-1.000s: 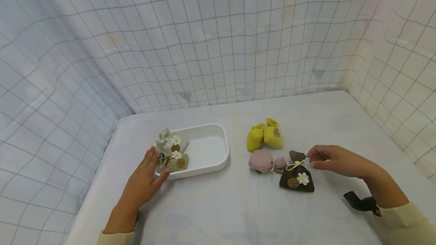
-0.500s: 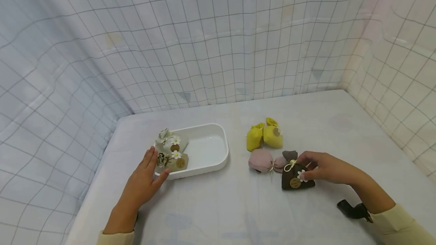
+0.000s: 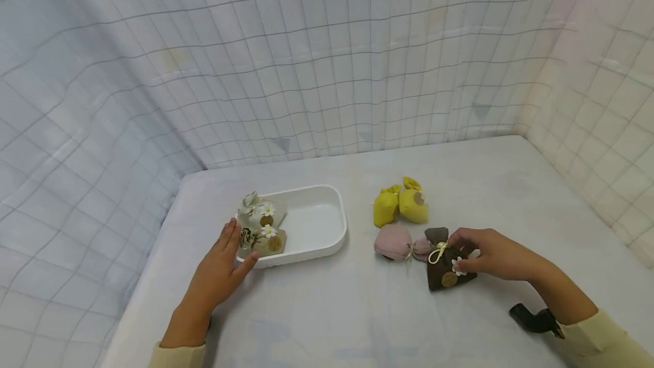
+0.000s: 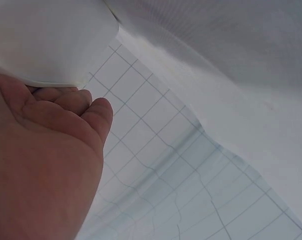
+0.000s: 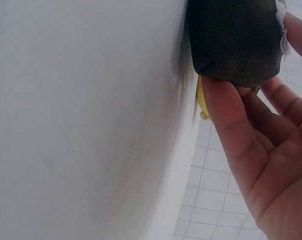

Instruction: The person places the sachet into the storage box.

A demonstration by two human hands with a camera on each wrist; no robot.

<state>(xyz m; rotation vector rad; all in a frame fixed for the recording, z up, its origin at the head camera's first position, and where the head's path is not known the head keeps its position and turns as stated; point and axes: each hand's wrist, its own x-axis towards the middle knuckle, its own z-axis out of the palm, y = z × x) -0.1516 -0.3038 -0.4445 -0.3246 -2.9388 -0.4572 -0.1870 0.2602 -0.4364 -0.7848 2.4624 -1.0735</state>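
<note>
My right hand (image 3: pixel 493 254) pinches a dark brown cloth sachet (image 3: pixel 443 272) with a daisy, a round tag and a cream bow. In the right wrist view, the fingers lie against the sachet's dark mesh-like cloth (image 5: pixel 236 45). A white tray (image 3: pixel 319 251) stands on the left, holding a pale grey sachet (image 3: pixel 278 212) and a beige sachet (image 3: pixel 263 249) side by side at its left end. My left hand (image 3: pixel 217 271) rests against that end, fingers fairly straight and thumb along the near side. The left wrist view shows the fingers touching the tray's outer wall (image 4: pixel 50 45).
A pink sachet (image 3: pixel 392 242) lies on its side, touching or very near the brown one. Two yellow sachets, one left (image 3: pixel 385 209) and one right (image 3: pixel 413 209), lie together behind it. White grid-patterned cloth (image 3: pixel 332 72) hangs around the white-covered table (image 3: pixel 327 322).
My right hand has moved left and forward onto the brown sachet and taken hold of it. The sachet has shifted and tilted slightly. The left hand stays at the tray.
</note>
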